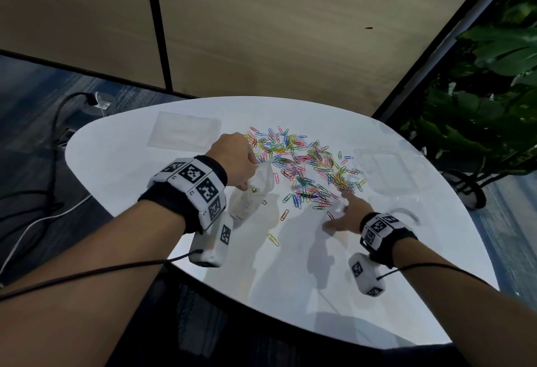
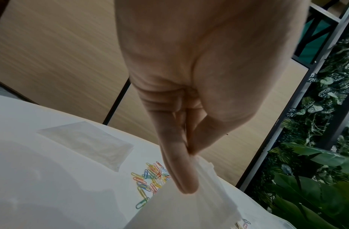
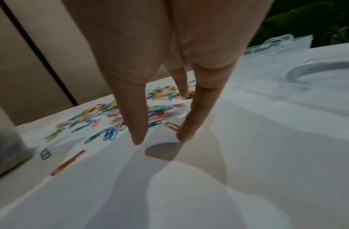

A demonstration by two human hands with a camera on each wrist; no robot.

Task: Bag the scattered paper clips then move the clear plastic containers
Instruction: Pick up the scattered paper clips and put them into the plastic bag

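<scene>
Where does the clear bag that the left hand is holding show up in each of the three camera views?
Head: the clear bag hangs just left of center, pinched by the left hand.
Left wrist: bottom center-right, spreading below the thumb.
Right wrist: far left edge, a blurred column with clips at its bottom.
Shared landmark: the paper clip pile, beside the bag in every view.
</scene>
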